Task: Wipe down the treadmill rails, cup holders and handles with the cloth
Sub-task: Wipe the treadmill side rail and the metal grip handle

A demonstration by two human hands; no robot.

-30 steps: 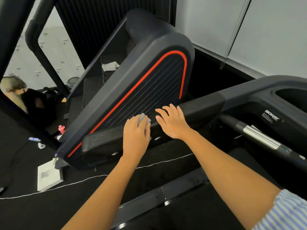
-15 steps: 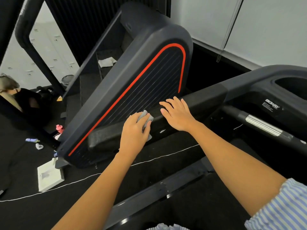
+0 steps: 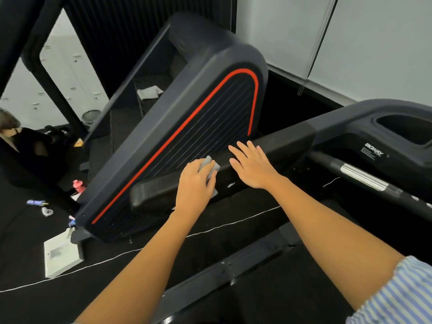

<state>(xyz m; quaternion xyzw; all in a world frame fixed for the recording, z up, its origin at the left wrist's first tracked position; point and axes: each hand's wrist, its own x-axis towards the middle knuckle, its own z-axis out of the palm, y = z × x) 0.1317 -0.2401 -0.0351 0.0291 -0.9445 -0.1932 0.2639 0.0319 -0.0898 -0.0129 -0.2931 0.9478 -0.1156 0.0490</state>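
Black floor (image 3: 30, 232) runs underfoot with a thin white cord (image 3: 233, 224) trailing across it and a white slab (image 3: 62, 256) lying flat at left, pale wall panels (image 3: 374, 43) rise at upper right, light locker fronts (image 3: 67, 73) show far left, and a neighbouring dark machine (image 3: 205, 94) with a red stripe leans in.

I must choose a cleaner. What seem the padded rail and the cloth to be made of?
Padded rail: probably foam or soft rubber, matte black, with a finely grainy surface and rounded end. Cloth: grey woven or microfibre fabric, it seems; it crumples under the left hand.
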